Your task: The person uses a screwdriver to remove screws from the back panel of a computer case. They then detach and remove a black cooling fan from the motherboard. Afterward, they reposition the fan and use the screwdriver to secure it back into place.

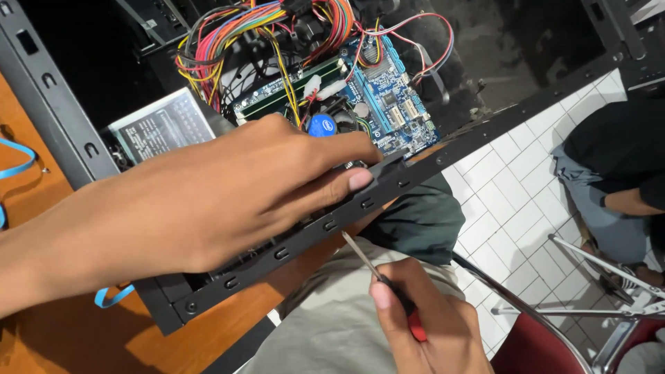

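Black case rail (443, 156) under spread left fingers (346, 181); right fingers (382, 296) around half-hidden screwdriver (388, 285).

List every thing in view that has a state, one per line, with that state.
Black metal computer case: side open, insides exposed.
Blue circuit board: mounted inside, uncovered.
Bundle of coloured wires: loose, draped over the board.
Red-handled screwdriver: gripped, tip up at the case edge.
Left hand: resting on the case rim, fingers over it.
Right hand: closed on the screwdriver.
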